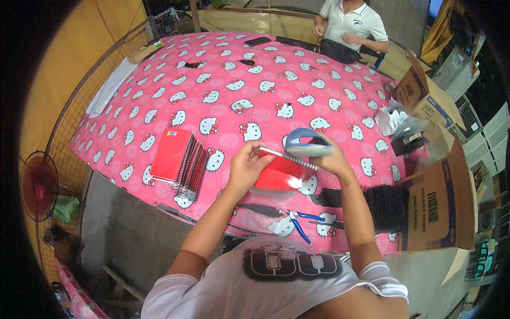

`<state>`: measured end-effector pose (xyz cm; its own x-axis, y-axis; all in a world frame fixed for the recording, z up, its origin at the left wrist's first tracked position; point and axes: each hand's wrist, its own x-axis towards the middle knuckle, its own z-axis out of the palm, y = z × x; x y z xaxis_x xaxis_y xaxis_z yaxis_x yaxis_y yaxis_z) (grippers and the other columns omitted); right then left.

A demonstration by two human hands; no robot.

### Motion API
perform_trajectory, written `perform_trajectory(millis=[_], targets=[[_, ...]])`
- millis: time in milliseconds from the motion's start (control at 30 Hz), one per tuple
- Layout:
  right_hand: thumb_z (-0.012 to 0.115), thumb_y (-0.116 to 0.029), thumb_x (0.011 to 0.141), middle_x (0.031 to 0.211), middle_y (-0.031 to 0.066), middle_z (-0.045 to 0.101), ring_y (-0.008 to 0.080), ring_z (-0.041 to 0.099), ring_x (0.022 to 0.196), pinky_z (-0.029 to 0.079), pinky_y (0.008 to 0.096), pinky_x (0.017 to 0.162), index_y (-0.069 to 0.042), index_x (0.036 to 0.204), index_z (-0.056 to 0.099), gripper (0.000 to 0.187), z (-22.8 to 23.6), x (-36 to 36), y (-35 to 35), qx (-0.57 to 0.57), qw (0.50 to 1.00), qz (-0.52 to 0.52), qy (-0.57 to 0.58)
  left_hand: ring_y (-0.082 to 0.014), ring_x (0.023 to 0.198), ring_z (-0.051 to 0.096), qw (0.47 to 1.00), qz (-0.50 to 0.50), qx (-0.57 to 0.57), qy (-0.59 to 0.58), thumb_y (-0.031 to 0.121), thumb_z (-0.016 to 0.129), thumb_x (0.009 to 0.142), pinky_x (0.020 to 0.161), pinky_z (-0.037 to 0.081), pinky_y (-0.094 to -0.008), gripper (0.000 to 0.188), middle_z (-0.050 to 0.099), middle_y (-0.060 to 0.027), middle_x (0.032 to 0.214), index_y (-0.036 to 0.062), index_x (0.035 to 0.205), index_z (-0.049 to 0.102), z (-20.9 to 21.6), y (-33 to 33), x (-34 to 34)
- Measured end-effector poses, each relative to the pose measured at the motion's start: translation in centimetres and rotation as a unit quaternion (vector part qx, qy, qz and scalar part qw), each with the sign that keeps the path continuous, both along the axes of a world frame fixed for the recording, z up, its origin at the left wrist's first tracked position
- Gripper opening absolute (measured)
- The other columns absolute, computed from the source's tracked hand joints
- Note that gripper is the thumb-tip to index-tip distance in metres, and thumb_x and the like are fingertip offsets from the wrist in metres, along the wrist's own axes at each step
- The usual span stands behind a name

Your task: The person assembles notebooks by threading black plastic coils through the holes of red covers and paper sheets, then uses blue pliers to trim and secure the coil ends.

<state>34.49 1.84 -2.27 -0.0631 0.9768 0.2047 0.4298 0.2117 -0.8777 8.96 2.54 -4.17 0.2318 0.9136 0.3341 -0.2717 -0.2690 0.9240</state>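
Steadying a red notebook (275, 178) at our 12 o'clock.
Our left hand (247, 166) pinches its 10 o'clock corner, thumb on the cover; our right hand (331, 159) curls round a blue-grey looped tool (304, 151) at 1 o'clock, fingertips hidden, so we cannot tell what they press. We should brace the notebook firmly, hold its spiral coil (300, 161) straight and avoid bending the wire.

Cannot make out kind of blue ring-shaped thing (294, 142), blurred in right hand (330, 158). Cannot follow coil (300, 160) of red notebook (277, 174) through smeared right end, nor black coils (387, 208) behind right forearm (359, 215). Lose head of co-worker (355, 25) at top edge
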Motion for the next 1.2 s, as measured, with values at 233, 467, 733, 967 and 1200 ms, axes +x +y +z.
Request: perform_trajectory(millis=[233, 467, 733, 967, 1200], targets=[[0.067, 0.002, 0.062, 0.093, 0.0076, 0.066, 0.0163, 0.063, 0.086, 0.050, 0.0316, 0.076, 0.000, 0.105, 0.058, 0.043, -4.0, 5.5, -0.3, -0.005, 0.983, -0.178, 0.043, -0.0098, 0.093, 0.056, 0.996, -0.060, -0.063, 0.033, -0.004, 0.061, 0.085, 0.079, 0.047, -0.0227, 0.025, 0.056, -0.0031, 0.099, 0.0009, 0.108, 0.055, 1.1, 0.4, 1.2], [0.063, 0.005, 0.063, 0.095, 0.0037, 0.061, 0.0148, 0.059, 0.086, 0.050, 0.0316, 0.075, -0.003, 0.108, 0.057, 0.047, 0.3, 4.1, -1.3, -0.055, 0.997, -0.004, -0.046, -0.0088, 0.089, 0.057, 0.992, -0.118, 0.000, 0.050, -0.002, 0.062, 0.084, 0.076, 0.046, -0.0231, 0.016, 0.061, -0.0034, 0.094, 0.0023, 0.099, 0.062, 1.1, 0.8, 1.7], [0.071, 0.000, 0.065, 0.097, 0.0031, 0.066, 0.0121, 0.061, 0.087, 0.050, 0.0313, 0.079, -0.003, 0.110, 0.058, 0.047, 3.2, 0.4, -1.3, -0.030, 0.999, 0.041, 0.001, -0.0102, 0.088, 0.057, 0.990, -0.050, 0.042, 0.121, 0.000, 0.065, 0.082, 0.079, 0.047, -0.0253, 0.017, 0.062, -0.0030, 0.095, 0.0014, 0.099, 0.062, 1.2, 0.1, 1.3], [0.072, 0.002, 0.061, 0.092, 0.0036, 0.065, 0.0127, 0.060, 0.083, 0.048, 0.0286, 0.077, -0.003, 0.109, 0.058, 0.050, 3.5, 0.5, -2.7, -0.027, 0.998, 0.056, 0.008, -0.0097, 0.087, 0.057, 0.988, -0.033, 0.018, 0.149, 0.003, 0.065, 0.083, 0.079, 0.046, -0.0245, 0.016, 0.062, -0.0020, 0.095, 0.0022, 0.099, 0.063, 1.0, 0.1, 1.0], [0.072, -0.011, 0.064, 0.088, 0.0094, 0.067, 0.0214, 0.062, 0.082, 0.049, 0.0325, 0.078, -0.002, 0.109, 0.058, 0.047, -1.5, 4.2, -1.3, -0.048, 0.965, -0.182, -0.182, -0.0113, 0.093, 0.058, 0.997, -0.044, -0.054, -0.016, -0.002, 0.063, 0.084, 0.082, 0.048, -0.0258, 0.026, 0.061, -0.0055, 0.100, -0.0009, 0.109, 0.056, 2.1, -0.4, 2.0]])
